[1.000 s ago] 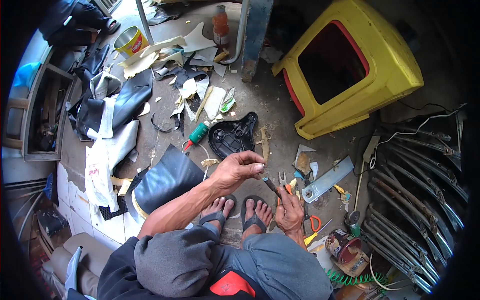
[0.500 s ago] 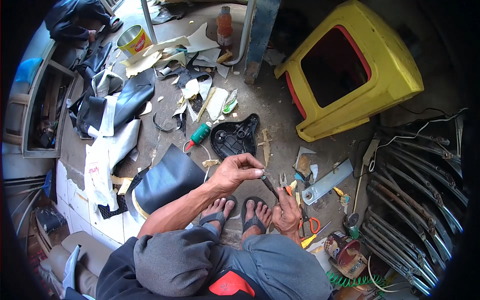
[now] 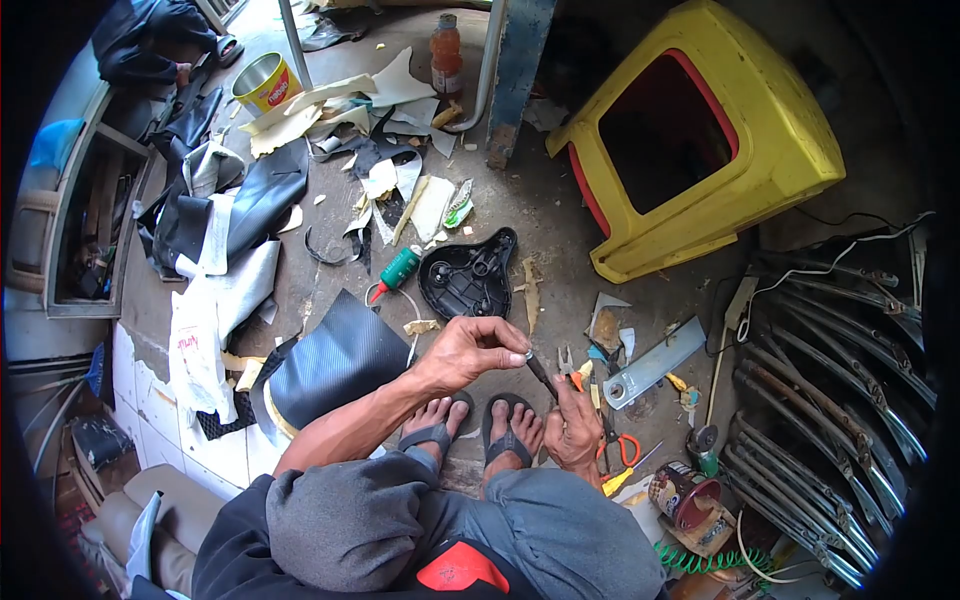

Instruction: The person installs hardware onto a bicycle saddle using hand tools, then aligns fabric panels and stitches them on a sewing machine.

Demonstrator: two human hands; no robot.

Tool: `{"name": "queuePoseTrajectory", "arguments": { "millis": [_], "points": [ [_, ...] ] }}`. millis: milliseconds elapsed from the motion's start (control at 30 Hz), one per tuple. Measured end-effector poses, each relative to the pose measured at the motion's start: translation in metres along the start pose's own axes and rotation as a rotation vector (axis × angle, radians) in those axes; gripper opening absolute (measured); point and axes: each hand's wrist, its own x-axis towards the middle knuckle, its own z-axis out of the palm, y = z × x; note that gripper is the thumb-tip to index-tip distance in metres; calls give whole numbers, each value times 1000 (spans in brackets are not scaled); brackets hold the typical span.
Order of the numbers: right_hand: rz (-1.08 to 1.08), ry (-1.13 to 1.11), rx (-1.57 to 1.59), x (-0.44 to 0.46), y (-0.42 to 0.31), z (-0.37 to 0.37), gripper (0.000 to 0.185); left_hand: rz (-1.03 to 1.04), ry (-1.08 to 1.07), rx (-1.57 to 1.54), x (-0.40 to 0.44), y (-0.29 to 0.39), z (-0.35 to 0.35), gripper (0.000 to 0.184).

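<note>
My left hand (image 3: 468, 352) is closed in a pinch over the floor, thumb and finger on a small shiny piece (image 3: 528, 355), too small to name. A thin dark rod (image 3: 542, 372) runs from that piece down into my right hand (image 3: 573, 430). The right fingers are wrapped round the rod's lower end and a pair of pliers (image 3: 567, 362), whose jaws and a bit of orange handle stick out on top. Beyond my left hand lies a black bicycle-type saddle base (image 3: 466, 278), underside up. A green bottle with a red nozzle (image 3: 398, 268) lies beside it.
Orange-handled scissors (image 3: 628, 450) and a yellow screwdriver (image 3: 617, 482) lie right of my feet. Metal bars (image 3: 810, 440) are stacked at far right, below a yellow plastic stool (image 3: 720, 200). Left are black sheet material (image 3: 345, 355) and scraps. A person's leg (image 3: 150, 45) shows at top left.
My left hand has dropped very slightly toward me, and the small piece in its fingertips has shifted with it. The right hand keeps its grip; the rest of the scene looks the same.
</note>
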Motion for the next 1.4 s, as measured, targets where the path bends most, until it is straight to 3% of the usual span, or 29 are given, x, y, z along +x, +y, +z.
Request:
{"name": "queuePoseTrajectory", "arguments": {
  "millis": [200, 300, 367, 500, 533, 567, 667, 733, 800, 867, 1000, 1100, 1200, 1400],
  "points": [
    [6, 22, 28, -1, 0, 2, 57, -3, 35, 48, -2, 2, 5, 11],
    [52, -39, 16, -1, -2, 0, 48, 54, 29, 64, -2, -4, 5, 11],
    [-49, 3, 26, 6, -9, -1, 44, 89, 25, 82, -2, -5, 6, 12],
    [-44, -9, 21, 6, -13, -2, 40, 309, -2, 464, -3, 3, 7, 11],
    [47, -37, 34, 3, -13, -3, 40, 384, -29, 597, -3, 5, 6, 13],
    [138, -65, 47, 2, -14, -3, 40, 387, -24, 600, -3, 4, 6, 13],
    [137, 16, 94, 1, -5, 5, 44, 303, 12, 432, -6, -3, 11, 19],
    [168, 16, 139, 1, -2, 6, 46, 253, 24, 150, -13, -5, 11, 26],
    [201, 13, 187, 0, 1, 4, 48, 299, 25, 177, -17, -13, -2, 29],
    [185, 19, 179, 1, 5, 2, 47, 180, 249, 16, -21, -21, -18, 30],
    [143, 39, 179, 0, 9, 3, 46, -207, 855, 72, -16, -80, -66, 43],
    [216, 7, 213, -4, 8, 7, 46, -322, 873, -139, -2, -112, -95, 46],
    [195, -6, 215, -3, 8, 8, 46, -241, 889, -220, 14, -109, -89, 39],
    [178, -13, 202, -4, 6, 9, 48, -284, 983, 74, 34, -102, -85, 35]
  ]
}}
